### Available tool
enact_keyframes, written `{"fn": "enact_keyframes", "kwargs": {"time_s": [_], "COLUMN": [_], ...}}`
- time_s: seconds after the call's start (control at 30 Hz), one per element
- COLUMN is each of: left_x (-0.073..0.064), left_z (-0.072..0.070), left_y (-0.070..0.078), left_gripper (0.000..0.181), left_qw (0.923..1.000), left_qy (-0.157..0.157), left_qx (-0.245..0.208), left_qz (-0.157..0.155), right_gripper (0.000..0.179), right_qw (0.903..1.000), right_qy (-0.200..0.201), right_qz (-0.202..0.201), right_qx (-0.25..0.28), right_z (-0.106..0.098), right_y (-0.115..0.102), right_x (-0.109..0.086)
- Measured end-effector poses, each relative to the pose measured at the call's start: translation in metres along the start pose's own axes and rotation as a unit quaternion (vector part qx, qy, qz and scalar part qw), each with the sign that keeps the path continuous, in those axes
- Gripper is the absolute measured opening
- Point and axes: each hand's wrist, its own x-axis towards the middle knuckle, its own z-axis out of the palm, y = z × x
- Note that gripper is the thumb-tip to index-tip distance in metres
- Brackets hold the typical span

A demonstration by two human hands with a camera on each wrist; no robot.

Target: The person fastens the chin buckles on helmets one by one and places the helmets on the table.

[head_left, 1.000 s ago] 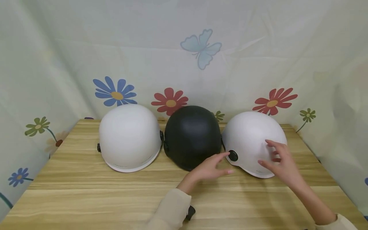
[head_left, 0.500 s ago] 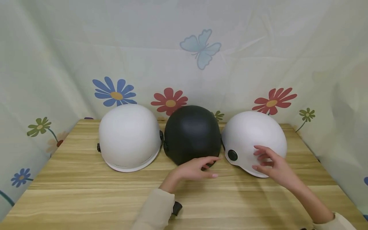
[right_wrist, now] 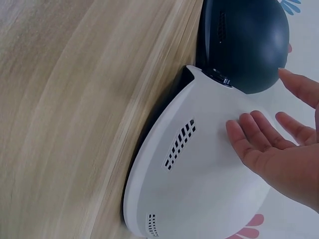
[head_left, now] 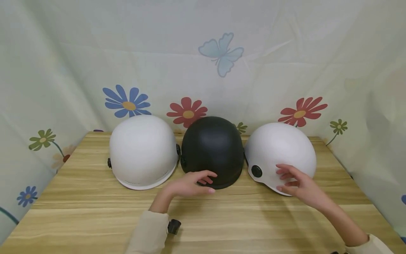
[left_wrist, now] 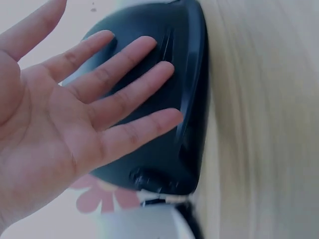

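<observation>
Three helmets sit in a row on the wooden table [head_left: 222, 225]: a white helmet [head_left: 142, 148] at left, a black helmet [head_left: 212, 144] in the middle and another white helmet [head_left: 276, 144] at right, turned so its round black side knob [head_left: 256, 171] shows. My left hand [head_left: 190, 184] hovers before the black helmet's front rim, fingers spread and holding nothing; the left wrist view shows the bare palm [left_wrist: 55, 124]. My right hand [head_left: 301, 187] is in front of the right white helmet, fingers loosely bent, nothing in it. In the right wrist view, vent slots [right_wrist: 179, 144] show near this helmet's rim.
A pale cloth backdrop [head_left: 152, 53] with printed flowers and a butterfly hangs behind and beside the table. The helmets stand close side by side near the table's back edge. A black wrist device [head_left: 173, 226] is at my left cuff.
My left hand has moved left, from beside the right helmet's knob to before the black helmet. My right hand has shifted slightly left and down. The helmets have stayed in place.
</observation>
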Motion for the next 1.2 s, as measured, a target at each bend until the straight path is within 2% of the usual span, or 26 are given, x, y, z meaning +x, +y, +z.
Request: {"fn": "enact_keyframes", "kwargs": {"time_s": [0.13,0.3,0.53,0.63,0.8,1.2], "left_x": [-0.011,-0.024,-0.033,-0.033,-0.031,-0.028], "left_z": [-0.012,-0.024,-0.032,-0.034,-0.034,-0.032], "left_y": [-0.004,-0.01,-0.025,-0.03,-0.037,-0.044], "left_gripper": [0.049,0.05,0.057,0.062,0.072,0.076], "left_qw": [0.999,0.9938,0.9865,0.9823,0.9787,0.9795], "left_qy": [0.03,0.087,0.149,0.169,0.178,0.17], "left_qx": [0.015,0.028,0.016,0.021,0.035,0.052], "left_qz": [-0.029,-0.064,-0.065,-0.078,-0.097,-0.095], "right_gripper": [0.051,0.051,0.05,0.051,0.05,0.052], "right_qw": [1.0,1.0,0.9998,0.9995,0.9991,0.9957], "right_qy": [-0.003,-0.005,-0.014,-0.016,-0.026,-0.074], "right_qz": [0.0,-0.001,-0.011,-0.022,-0.026,0.012], "right_qx": [0.0,-0.003,0.007,0.014,0.02,0.054], "right_z": [0.001,0.001,0.003,0.005,0.008,0.014], "right_y": [0.0,0.0,0.003,0.004,0.005,0.006], "right_x": [0.0,0.002,0.002,0.002,0.003,0.011]}}
